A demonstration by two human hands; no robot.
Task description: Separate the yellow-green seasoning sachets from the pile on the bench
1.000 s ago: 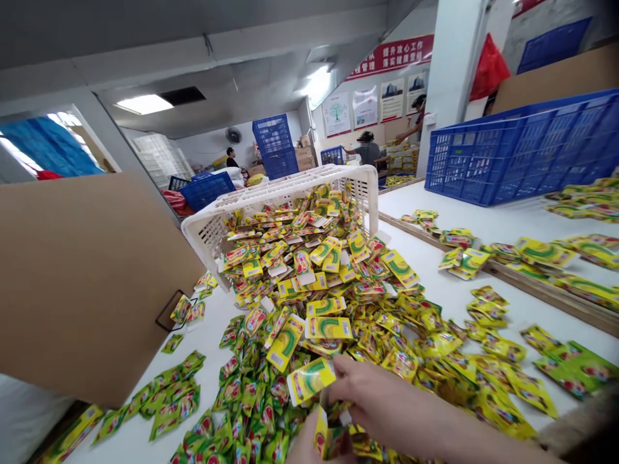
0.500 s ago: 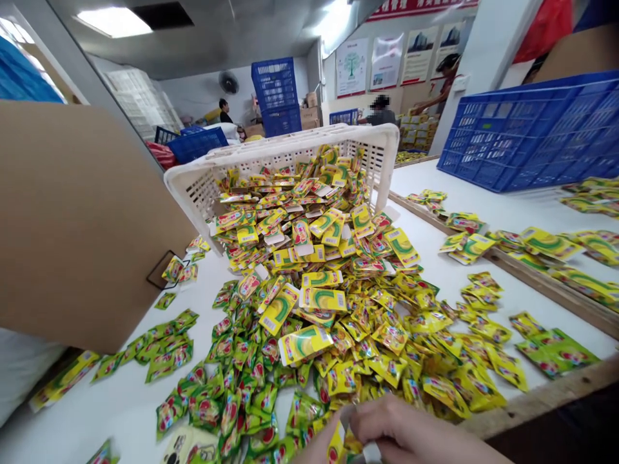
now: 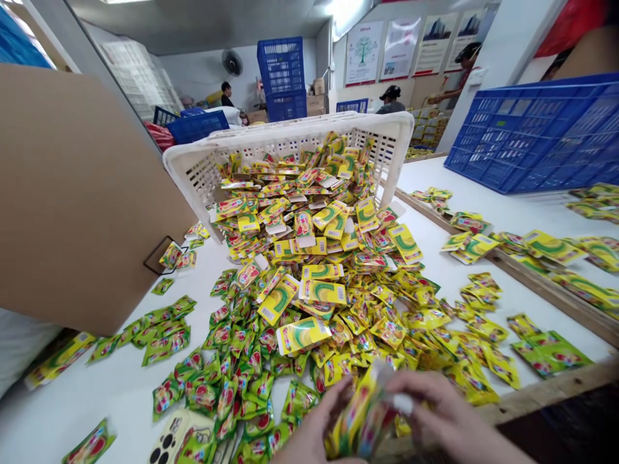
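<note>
Here's your white desk (image 3: 123, 386), and it's loaded! The white basket (image 3: 400, 148) lies tipped on its side, mouth toward you, small yellow cartons (image 3: 279, 299) piled from its inside out onto the top. In front of the basket, green sachets (image 3: 258, 386) heap up at the left, yellow sachets (image 3: 428, 319) at the right, and look, a cream-cased phone (image 3: 169, 441) sits partly under the green ones! Right of the basket runs a wooden strip (image 3: 541, 291); farther right of the basket, a blue crate (image 3: 522, 135) stands.
</note>
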